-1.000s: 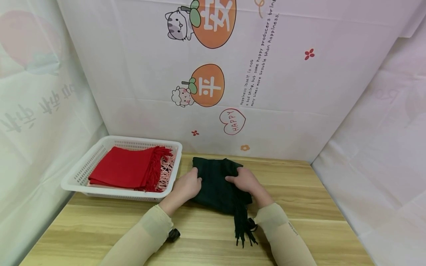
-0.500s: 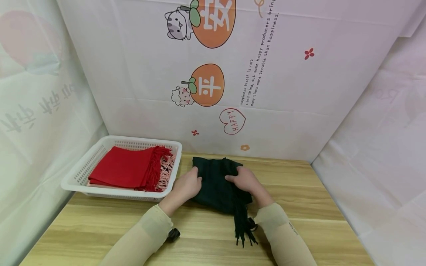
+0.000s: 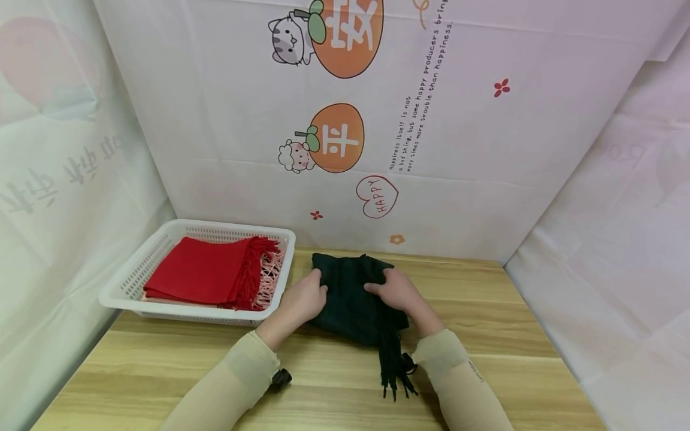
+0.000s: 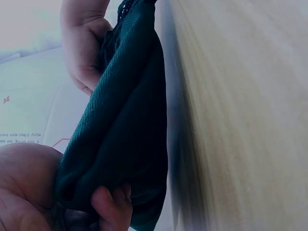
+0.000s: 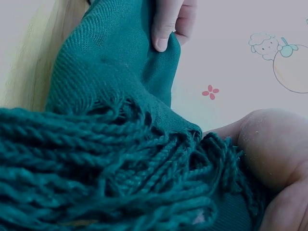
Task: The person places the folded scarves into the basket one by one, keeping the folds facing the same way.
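A dark green scarf, folded into a bundle with a long tasselled fringe, is held between both hands over the table. My left hand grips its left side, thumb on top; in the left wrist view fingers curl round the folded edge. On the other side my right hand grips the scarf near the fringe, its thumb lying over the cloth. The right wrist view shows the twisted fringe close up, and the left thumb pressing the far end. The right fingers are mostly hidden behind the cloth.
A white perforated plastic basket stands at the left, near the back wall. In it a folded red scarf lies over a pale pink fringed one. White printed sheets wall in the wooden table at the back and both sides.
Hands, scarf and basket stay practically in place; only a very slight shift shows at the scarf's upper edge.
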Demonstrator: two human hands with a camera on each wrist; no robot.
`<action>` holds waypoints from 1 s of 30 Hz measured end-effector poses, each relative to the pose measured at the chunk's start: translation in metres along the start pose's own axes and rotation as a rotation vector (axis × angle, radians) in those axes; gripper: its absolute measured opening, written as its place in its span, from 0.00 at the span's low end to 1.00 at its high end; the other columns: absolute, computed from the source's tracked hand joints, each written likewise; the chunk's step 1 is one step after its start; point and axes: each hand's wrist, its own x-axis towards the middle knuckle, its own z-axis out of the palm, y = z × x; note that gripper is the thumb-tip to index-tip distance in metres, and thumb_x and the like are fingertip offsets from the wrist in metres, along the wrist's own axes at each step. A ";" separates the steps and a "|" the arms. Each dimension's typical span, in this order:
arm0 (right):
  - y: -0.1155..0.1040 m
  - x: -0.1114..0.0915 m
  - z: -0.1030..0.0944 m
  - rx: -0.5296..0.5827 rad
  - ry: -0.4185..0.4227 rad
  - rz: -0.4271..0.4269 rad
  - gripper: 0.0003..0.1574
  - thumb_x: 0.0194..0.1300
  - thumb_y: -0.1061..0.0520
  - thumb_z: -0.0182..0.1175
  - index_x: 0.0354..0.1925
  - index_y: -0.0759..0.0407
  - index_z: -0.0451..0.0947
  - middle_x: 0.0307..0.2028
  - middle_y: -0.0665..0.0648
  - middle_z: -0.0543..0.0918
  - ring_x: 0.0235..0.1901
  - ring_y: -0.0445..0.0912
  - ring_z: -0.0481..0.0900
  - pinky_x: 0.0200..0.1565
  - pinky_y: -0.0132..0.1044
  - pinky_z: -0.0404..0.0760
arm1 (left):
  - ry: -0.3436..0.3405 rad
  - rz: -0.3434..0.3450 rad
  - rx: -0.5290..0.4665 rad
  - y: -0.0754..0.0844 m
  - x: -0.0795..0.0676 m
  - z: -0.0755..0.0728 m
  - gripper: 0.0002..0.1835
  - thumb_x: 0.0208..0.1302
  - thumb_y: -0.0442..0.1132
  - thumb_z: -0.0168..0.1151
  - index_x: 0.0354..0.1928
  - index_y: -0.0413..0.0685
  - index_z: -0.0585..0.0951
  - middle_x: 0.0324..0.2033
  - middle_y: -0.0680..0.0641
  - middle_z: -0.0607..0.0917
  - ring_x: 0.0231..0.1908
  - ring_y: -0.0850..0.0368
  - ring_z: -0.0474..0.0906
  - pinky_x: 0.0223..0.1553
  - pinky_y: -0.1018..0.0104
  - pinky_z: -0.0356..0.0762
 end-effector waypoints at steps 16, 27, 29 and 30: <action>-0.007 -0.002 -0.008 -0.013 0.025 -0.018 0.48 0.81 0.44 0.66 0.78 0.79 0.66 0.76 0.78 0.71 0.76 0.70 0.70 0.76 0.65 0.71 | 0.003 -0.008 -0.015 0.005 -0.002 -0.009 0.19 0.85 0.42 0.61 0.68 0.39 0.79 0.57 0.36 0.89 0.48 0.40 0.88 0.50 0.41 0.87; -0.012 -0.008 -0.016 -0.013 0.049 -0.021 0.49 0.81 0.42 0.67 0.78 0.78 0.66 0.76 0.78 0.72 0.76 0.70 0.71 0.76 0.65 0.71 | 0.022 0.007 -0.034 0.009 -0.005 -0.013 0.16 0.84 0.41 0.62 0.64 0.39 0.80 0.54 0.35 0.89 0.48 0.40 0.88 0.51 0.41 0.86; -0.013 -0.008 -0.017 -0.011 0.048 -0.019 0.49 0.81 0.42 0.66 0.78 0.78 0.66 0.77 0.78 0.71 0.77 0.70 0.70 0.76 0.65 0.70 | 0.024 0.008 -0.037 0.009 -0.005 -0.014 0.17 0.85 0.41 0.62 0.65 0.39 0.80 0.55 0.35 0.89 0.48 0.40 0.88 0.51 0.42 0.86; -0.014 -0.009 -0.017 -0.010 0.048 -0.019 0.50 0.81 0.42 0.66 0.79 0.78 0.65 0.77 0.78 0.70 0.77 0.70 0.69 0.76 0.65 0.70 | 0.025 0.012 -0.035 0.010 -0.005 -0.015 0.17 0.85 0.41 0.62 0.65 0.39 0.79 0.55 0.35 0.89 0.48 0.40 0.89 0.50 0.42 0.86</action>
